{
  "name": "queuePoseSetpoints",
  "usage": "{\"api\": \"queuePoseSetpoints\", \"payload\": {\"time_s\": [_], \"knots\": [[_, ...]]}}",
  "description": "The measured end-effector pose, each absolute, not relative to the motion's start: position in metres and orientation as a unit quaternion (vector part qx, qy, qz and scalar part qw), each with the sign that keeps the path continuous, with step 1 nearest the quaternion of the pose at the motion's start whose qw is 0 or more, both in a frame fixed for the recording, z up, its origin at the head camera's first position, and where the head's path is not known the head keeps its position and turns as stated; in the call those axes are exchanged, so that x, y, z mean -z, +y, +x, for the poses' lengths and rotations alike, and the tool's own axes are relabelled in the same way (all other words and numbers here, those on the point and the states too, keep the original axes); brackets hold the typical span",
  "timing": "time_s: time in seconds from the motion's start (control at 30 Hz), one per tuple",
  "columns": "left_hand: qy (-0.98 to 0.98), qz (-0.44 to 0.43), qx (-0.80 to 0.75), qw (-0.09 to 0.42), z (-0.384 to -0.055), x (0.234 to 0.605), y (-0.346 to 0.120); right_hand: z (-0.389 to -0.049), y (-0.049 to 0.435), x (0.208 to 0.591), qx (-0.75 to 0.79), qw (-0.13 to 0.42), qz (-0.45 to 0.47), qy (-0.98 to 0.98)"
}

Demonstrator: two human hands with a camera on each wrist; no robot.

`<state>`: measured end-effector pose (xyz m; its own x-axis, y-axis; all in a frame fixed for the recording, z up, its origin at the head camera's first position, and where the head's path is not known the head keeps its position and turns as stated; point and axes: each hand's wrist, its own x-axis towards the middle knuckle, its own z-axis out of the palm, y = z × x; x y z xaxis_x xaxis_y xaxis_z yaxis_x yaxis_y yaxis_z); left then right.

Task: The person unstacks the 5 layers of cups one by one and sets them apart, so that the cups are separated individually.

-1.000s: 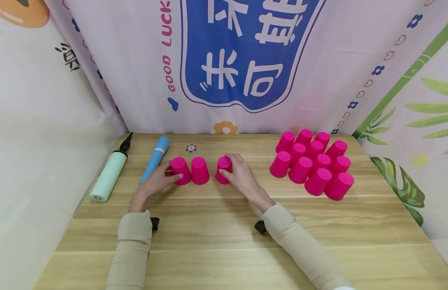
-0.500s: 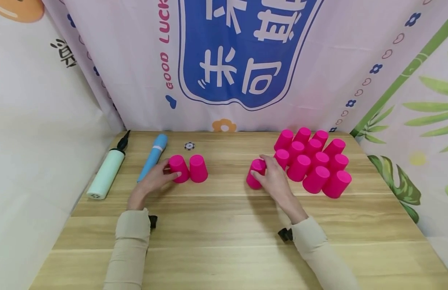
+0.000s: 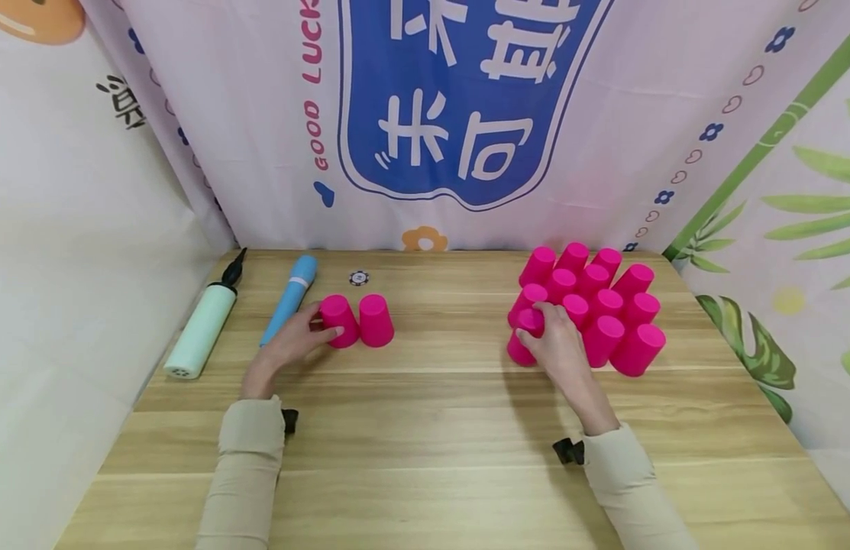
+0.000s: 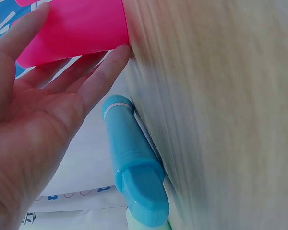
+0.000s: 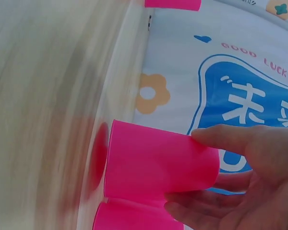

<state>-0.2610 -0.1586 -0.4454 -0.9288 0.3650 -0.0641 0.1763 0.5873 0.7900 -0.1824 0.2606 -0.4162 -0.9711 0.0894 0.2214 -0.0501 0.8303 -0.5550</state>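
Observation:
Upside down on the wooden table, a pink cup (image 3: 338,315) stands with my left hand (image 3: 295,338) around it, thumb on the front and fingers behind. A second pink cup (image 3: 376,322) is right beside it, on its right. My right hand (image 3: 567,353) grips another upside-down pink cup (image 3: 519,351) by its upper part, at the front left of a cluster of pink cups (image 3: 606,338). In the right wrist view thumb and fingers pinch this cup (image 5: 153,163) from both sides, its rim close to the tabletop. The hand partly hides the cluster.
Left of the left hand lie a blue microphone-shaped thing (image 3: 287,299) and a pale green hand pump (image 3: 203,330) with a black nozzle. A small poker chip (image 3: 359,278) lies near the back edge. A printed cloth (image 3: 260,137) hangs behind the table (image 3: 411,435).
The right hand has carried its cup rightward from near the two left cups to the cluster's front left. The left hand stays at its cup. The head view has shifted slightly.

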Motion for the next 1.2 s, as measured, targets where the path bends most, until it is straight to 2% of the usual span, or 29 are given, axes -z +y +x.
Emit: {"api": "queuePoseSetpoints", "payload": {"time_s": [0.5,1.2], "knots": [[0.886,0.152,-0.424,0.111,-0.261,0.446,-0.160,-0.180,0.273,0.414,-0.286,0.116,-0.042,-0.950],[0.885,0.153,-0.425,0.111,-0.264,0.446,-0.161,-0.183,0.276,0.414,-0.289,0.121,-0.039,-0.949]]}}
